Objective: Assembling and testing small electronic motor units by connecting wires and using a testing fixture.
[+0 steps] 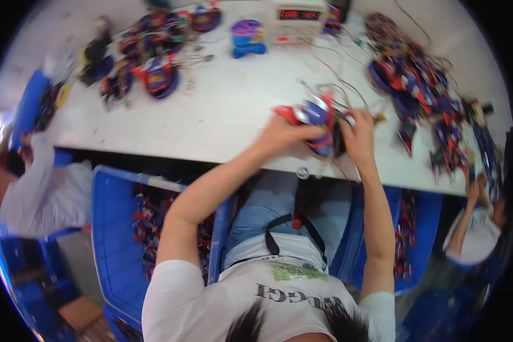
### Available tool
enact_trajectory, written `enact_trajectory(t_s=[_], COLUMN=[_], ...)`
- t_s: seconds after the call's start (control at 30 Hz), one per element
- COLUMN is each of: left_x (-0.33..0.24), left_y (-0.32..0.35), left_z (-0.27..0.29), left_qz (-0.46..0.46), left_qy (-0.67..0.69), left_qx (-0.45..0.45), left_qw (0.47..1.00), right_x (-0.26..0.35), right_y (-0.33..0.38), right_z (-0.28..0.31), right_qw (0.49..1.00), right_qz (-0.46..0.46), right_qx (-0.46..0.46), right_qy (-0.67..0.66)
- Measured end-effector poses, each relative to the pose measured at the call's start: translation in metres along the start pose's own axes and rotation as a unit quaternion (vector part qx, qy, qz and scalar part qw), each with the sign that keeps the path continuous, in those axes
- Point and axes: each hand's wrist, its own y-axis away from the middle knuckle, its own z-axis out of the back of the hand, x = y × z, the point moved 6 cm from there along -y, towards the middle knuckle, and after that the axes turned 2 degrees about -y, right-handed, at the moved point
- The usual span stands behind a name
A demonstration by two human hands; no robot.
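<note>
A person seen from above, head at the bottom edge of the frame, reaches both bare forearms up toward a pale tabletop (pixel 222 108). Just right of centre, near the tabletop's near edge, both hands meet on 1 small red, blue and white toy part (pixel 316 117) with thin wires trailing from it toward the upper right.

The left hand (pixel 282 135) comes in from the lower left and its fingers are closed around the part's left, lower side. The right hand (pixel 359 137) comes straight up from below and its fingers are curled against the part's right side; whether they pinch a wire or the shell itself cannot be told. The part lies between the 2 hands, touching both, its long axis running roughly left to right with a slight tilt. Neither hand is clearly nearer.

A heap of similar coloured parts (pixel 422 91) lies at the upper right, another heap (pixel 148 54) at the upper left. A blue and purple spool-like holder (pixel 248 39) and a pale instrument box with a red display (pixel 296 20) sit at top centre. Blue bins (pixel 114 239) of parts stand below the tabletop on either side of the person's lap.
</note>
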Motion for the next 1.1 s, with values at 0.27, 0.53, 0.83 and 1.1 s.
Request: enact_trajectory(t_s=[0.27,0.53,0.83,1.1], left_x=[-0.007,-0.075,0.057,0.207], left_y=[0.013,0.18,0.404,0.473], left_z=[0.017,0.142,0.241,0.187], left_qz=[-0.121,-0.15,0.165,0.336], left_qy=[0.103,0.159,0.024,0.053], left_qx=[-0.062,-0.094,-0.351,-0.221], left_qw=[0.985,0.971,0.921,0.914], right_x=[0.085,0.231,0.194,0.153], right_y=[-0.006,0.025,0.065,0.098], right_z=[0.005,-0.011,-0.053,-0.071], right_qw=[0.965,0.894,0.902,0.91], right_qz=[-0.029,0.147,0.092,-0.021], right_qx=[-0.025,0.134,0.272,0.332], right_qy=[-0.259,-0.4,-0.322,-0.247])
